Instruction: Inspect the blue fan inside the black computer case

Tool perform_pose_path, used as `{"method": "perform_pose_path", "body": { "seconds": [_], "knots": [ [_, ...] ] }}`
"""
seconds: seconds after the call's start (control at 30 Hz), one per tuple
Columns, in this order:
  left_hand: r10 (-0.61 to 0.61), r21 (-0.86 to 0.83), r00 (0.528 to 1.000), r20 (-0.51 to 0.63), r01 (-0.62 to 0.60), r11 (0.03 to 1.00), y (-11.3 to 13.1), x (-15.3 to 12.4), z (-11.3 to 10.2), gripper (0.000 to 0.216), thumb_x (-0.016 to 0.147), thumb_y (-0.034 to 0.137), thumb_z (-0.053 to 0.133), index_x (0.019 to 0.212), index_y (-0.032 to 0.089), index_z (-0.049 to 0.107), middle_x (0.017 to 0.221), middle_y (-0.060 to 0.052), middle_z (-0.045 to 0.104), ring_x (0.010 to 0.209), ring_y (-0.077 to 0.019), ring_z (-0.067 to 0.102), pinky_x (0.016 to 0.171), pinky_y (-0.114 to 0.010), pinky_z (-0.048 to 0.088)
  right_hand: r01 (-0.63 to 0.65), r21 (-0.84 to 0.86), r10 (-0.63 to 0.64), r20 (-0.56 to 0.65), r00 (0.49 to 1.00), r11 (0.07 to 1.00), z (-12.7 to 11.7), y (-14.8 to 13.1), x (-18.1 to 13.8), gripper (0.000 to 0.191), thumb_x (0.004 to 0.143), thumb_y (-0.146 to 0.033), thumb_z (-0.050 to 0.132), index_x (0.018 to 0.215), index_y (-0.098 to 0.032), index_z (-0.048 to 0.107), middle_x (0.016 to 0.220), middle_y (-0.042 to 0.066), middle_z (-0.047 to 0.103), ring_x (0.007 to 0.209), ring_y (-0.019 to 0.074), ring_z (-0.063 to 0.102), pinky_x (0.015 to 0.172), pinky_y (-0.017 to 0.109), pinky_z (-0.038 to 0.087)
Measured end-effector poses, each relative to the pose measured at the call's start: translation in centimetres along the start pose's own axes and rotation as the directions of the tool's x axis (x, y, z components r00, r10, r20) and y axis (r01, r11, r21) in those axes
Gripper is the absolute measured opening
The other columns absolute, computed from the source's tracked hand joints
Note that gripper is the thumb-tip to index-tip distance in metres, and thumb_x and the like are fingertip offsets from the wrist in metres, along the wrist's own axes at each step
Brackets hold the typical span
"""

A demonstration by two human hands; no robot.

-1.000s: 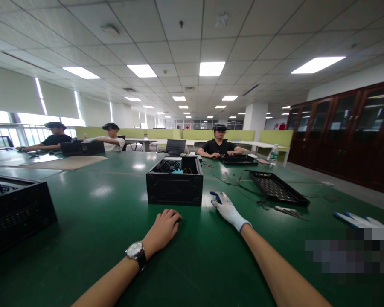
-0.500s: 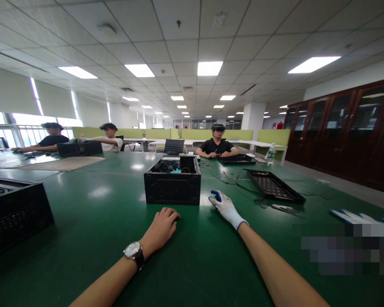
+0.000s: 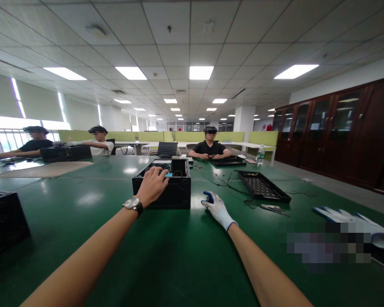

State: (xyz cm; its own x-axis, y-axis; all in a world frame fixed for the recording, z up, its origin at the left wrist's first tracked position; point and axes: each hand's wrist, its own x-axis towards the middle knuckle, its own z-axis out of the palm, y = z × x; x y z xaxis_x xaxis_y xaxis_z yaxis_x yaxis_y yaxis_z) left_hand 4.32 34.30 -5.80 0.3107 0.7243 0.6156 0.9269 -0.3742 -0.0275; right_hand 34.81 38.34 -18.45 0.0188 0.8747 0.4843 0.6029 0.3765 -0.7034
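Lying nearest, white glove [image 3: 376,227]: far right, blue-tipped, perhaps spare, since only one of the wearer's hands is gloved.
Right hand [image 3: 218,210]: in a white and blue glove, low over the green table [image 3: 173,256], fingers curled; I cannot tell whether they pinch anything.
Thin tools [image 3: 273,209]: to its right, probably placed for easy reach.
Left hand [image 3: 152,184]: bare, watch [image 3: 132,204] on the wrist, extended over the near wall of the computer case [image 3: 176,195]; fingers bent and slightly parted by a teal piece [image 3: 169,175], any hold on it unclear.
Computer case: straight ahead, upper side open, likely so its inside can be reached from above.
Black panel [image 3: 265,187]: on the right, well apart from the case, perhaps because the case takes the middle.
Co-worker [image 3: 211,149]: seated opposite, behind a black tray [image 3: 228,161].
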Motion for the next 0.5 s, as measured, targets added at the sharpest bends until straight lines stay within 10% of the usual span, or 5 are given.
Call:
{"method": "perform_pose_path", "body": {
  "seconds": [0.17,0.5],
  "knots": [
    [-0.068,0.049,0.967,0.245,0.058,0.997,-2.3,2.9,0.8,0.039,0.100,0.052,0.043,0.105,0.019,0.064,0.101,-0.008,0.067,0.098,-0.0241,0.061,0.092,-0.043,0.046,-0.032,0.009,0.032,0.004,0.999,0.999,0.1,0.4,0.1,0.045,0.083,-0.032,0.068,0.127,-0.025,0.062,0.105,0.005,0.066,0.098,0.0224,0.062,0.089,0.032,0.048],
    [-0.106,0.176,0.960,0.260,0.060,0.982,-1.0,2.1,0.6,0.058,0.103,0.057,0.020,0.100,0.019,0.063,0.097,-0.013,0.072,0.099,-0.0312,0.066,0.081,-0.038,0.041,-0.083,0.063,0.086,-0.059,0.995,0.995,0.2,0.6,0.4,0.047,0.083,-0.023,0.066,0.130,-0.027,0.060,0.112,0.004,0.066,0.101,0.0193,0.062,0.092,0.030,0.048]
  ]
}}
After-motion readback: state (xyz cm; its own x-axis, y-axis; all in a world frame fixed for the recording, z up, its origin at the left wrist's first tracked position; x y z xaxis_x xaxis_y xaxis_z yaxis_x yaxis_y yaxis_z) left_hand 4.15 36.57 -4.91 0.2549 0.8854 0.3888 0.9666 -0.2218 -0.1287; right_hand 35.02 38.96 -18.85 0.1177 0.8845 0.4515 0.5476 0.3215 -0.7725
